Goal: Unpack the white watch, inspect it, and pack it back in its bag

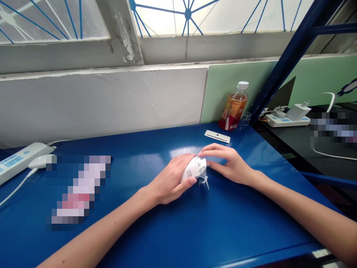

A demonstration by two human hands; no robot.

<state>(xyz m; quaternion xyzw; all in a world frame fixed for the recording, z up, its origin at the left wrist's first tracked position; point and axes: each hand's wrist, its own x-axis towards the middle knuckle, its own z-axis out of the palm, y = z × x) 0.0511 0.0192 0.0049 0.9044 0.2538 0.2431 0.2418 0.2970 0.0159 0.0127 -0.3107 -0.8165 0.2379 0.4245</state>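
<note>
I see two bare hands near the middle of the frame, over a shiny blue table [156, 238]. The left hand [170, 178] has a small white packet [190, 172] in it. Its fingers curl over the top and back of the packet, and its thumb lies along the near side, so the packet is held snugly. A little square code is printed on the white part, and some clear plastic [205, 178] sticks out at the lower right end with a thin pointy tail. The right hand [231, 163] comes in from the right side of the frame. Its fingers are bent and its thumb is a bit apart from them, with a small gap in between. The tips are right at the packet's right end, but I can't tell if they pinch it or only touch it. Behind the right hand, a flat white strip [217, 136] with a dark line lies on the table. Just past it, in the upper right, stands a bottle [233, 111] of orange-brown drink with a white cap. Over at the left edge is a white power strip [22, 162], with a white plug [41, 161] and its cord beside it. Near them lies something long [83, 190], too blurry to name.
</note>
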